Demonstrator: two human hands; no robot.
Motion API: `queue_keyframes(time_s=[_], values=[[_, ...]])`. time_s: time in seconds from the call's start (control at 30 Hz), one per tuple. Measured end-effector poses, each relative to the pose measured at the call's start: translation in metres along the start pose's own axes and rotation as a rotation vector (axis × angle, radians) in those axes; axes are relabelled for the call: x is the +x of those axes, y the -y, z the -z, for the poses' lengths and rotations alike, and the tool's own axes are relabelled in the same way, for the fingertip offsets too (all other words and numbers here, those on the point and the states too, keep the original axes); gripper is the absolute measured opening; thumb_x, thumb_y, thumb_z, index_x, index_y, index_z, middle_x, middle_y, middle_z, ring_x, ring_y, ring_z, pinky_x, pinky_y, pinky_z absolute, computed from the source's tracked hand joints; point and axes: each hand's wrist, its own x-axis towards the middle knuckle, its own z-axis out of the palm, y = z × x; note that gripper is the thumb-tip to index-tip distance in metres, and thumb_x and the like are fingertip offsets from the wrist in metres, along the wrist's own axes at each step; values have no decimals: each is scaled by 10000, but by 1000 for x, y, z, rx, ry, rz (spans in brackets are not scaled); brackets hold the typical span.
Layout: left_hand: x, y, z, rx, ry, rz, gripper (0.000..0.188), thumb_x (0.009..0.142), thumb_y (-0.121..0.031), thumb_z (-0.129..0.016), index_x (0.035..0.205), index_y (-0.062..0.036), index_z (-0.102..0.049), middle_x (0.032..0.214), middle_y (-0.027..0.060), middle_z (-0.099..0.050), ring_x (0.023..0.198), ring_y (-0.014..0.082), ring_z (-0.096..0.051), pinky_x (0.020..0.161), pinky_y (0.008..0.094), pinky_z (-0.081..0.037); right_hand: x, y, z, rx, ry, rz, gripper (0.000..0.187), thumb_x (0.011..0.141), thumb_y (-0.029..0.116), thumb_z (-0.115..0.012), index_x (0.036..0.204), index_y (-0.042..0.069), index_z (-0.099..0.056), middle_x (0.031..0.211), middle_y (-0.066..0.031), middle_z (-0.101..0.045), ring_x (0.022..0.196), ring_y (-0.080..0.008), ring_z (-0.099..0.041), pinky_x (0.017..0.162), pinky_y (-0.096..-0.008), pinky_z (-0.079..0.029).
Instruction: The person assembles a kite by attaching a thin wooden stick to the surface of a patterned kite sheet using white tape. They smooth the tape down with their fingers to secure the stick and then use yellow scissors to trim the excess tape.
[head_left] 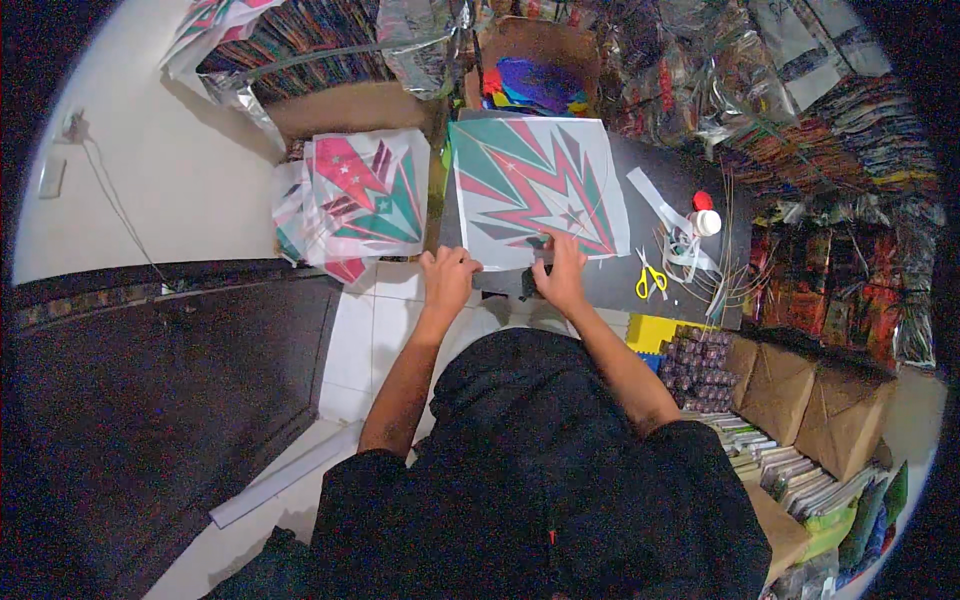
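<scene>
Head view: left hand (451, 278) curled at patterned sheet (540, 190), grip unclear; right hand (563, 270) half-open on edge.

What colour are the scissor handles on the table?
The scissor handles are yellow, seen in the head view.
</scene>
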Motion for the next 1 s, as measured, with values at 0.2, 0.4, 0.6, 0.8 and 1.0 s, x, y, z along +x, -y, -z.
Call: queue_keyframes(time_s=[0.2, 0.4, 0.6, 0.8, 1.0], values=[[-8, -5, 8, -26, -18, -25, 193, 886, -124, -709, 1001, -213, -837, 1018, -13, -662, 1042, 223, -592, 945, 478, -354, -10, -2, 2, 113, -14, 68, 530, 902, 106, -672, 1416, 100, -541, 1064, -118, -666, 1060, -330, -646, 1015, -480, -365], [-19, -8, 6, -45, -24, -67, 294, 879, -114, -711, 1155, -173, -794, 1099, -7, -696, 1080, 202, -613, 979, 474, -352, -21, 14, -3, 126, 314, 98, 456, 942, 132, -643, 1377, 65, -526, 1166, -180, -733, 1066, -401, -678, 1028, -543, -459], [-30, -11, 6, -95, 11, -8, 394, 879, -69, -685, 1262, -143, -742, 1228, 11, -732, 1146, 223, -637, 1022, 498, -346, -24, 24, -1, 122, 439, 253, 398, 891, 128, -656, 1274, 45, -584, 1224, -188, -709, 1178, -409, -651, 1075, -515, -459], [-34, -14, 11, -168, 3, 0, 435, 876, -49, -668, 1302, -129, -701, 1260, 34, -736, 1165, 235, -641, 1032, 516, -339, -27, 23, -4, 24, 456, 368, 367, 855, 136, -669, 1210, 57, -618, 1339, -201, -676, 1240, -401, -634, 1098, -524, -446], [-32, -20, 17, -171, 17, -1, 416, 865, -56, -675, 1272, -136, -705, 1234, 22, -729, 1152, 235, -640, 1025, 518, -338, -32, 17, -15, -118, 497, 388, 356, 869, 167, -703, 1203, 82, -616, 1497, -179, -594, 1351, -365, -564, 1120, -537, -397]])
